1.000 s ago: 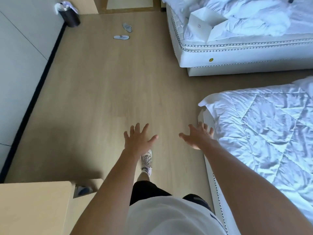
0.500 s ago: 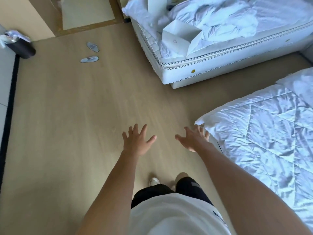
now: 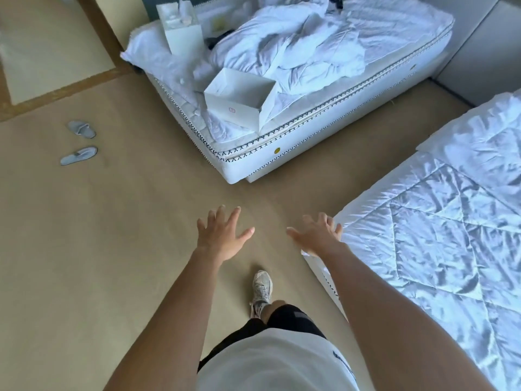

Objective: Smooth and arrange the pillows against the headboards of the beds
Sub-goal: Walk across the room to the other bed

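Both my arms reach forward over the wooden floor. My left hand (image 3: 221,234) is spread, fingers straight, holding nothing. My right hand (image 3: 317,234) is also spread and empty, just beside the corner of the near bed (image 3: 439,230), which has a smooth quilted white duvet. The far bed (image 3: 253,162) is unmade, with a crumpled white duvet (image 3: 298,49). A white pillow (image 3: 149,56) lies at its left end. A fold of white bedding at the near bed's far end (image 3: 485,128) may be a pillow; I cannot tell.
A white open box (image 3: 239,104) and a white paper bag (image 3: 180,31) sit on the far bed. Two grey slippers (image 3: 80,142) lie on the floor at left. Grey padded panels (image 3: 479,40) line the wall at upper right. My shoe (image 3: 262,286) is below.
The view has swung right and moved closer to the far bed; the bin has left the frame. Both hands stay spread and empty in front of me.
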`<state>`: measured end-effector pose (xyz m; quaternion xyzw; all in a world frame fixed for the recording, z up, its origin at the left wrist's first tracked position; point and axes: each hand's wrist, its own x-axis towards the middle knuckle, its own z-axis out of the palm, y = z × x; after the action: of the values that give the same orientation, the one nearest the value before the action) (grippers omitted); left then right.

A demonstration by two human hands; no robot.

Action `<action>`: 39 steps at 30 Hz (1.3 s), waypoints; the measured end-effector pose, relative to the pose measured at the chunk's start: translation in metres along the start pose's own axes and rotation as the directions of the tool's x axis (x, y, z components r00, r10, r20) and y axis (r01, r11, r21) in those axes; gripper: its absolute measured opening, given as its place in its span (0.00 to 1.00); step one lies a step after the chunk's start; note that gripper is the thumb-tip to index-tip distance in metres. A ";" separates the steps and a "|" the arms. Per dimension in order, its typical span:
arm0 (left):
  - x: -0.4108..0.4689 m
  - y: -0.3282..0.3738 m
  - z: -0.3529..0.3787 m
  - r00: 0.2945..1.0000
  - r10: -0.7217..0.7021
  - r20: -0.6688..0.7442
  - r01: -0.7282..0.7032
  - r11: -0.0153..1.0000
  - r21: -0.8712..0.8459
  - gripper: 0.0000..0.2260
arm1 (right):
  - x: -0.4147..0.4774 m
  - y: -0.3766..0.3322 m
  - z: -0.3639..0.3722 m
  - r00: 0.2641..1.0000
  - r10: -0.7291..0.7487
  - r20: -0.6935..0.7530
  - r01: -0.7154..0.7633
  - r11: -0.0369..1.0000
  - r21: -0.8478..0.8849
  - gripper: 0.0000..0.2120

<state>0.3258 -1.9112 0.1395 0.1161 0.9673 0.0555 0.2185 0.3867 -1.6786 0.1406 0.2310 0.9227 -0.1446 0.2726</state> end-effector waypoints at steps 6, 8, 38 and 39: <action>0.109 0.055 -0.056 0.992 0.125 0.034 -0.127 0.990 0.066 0.35 | 0.077 0.002 -0.068 0.996 0.080 -0.034 -0.076 0.992 0.099 0.37; 0.140 0.075 -0.069 0.983 0.178 0.044 -0.182 0.978 0.100 0.35 | 0.096 0.010 -0.086 0.994 0.106 -0.033 -0.102 0.988 0.112 0.36; 0.585 0.474 -0.188 0.635 0.702 0.324 -0.772 0.593 0.229 0.35 | 0.405 0.196 -0.359 0.748 0.659 0.078 -0.611 0.638 0.468 0.35; 0.595 0.494 -0.187 0.627 0.706 0.330 -0.778 0.585 0.228 0.35 | 0.414 0.211 -0.366 0.736 0.671 0.088 -0.624 0.623 0.471 0.35</action>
<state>-0.1788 -1.2966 0.1422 0.5528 0.7943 -0.0425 0.2484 0.0256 -1.2115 0.1710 0.6130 0.7251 -0.2446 0.1966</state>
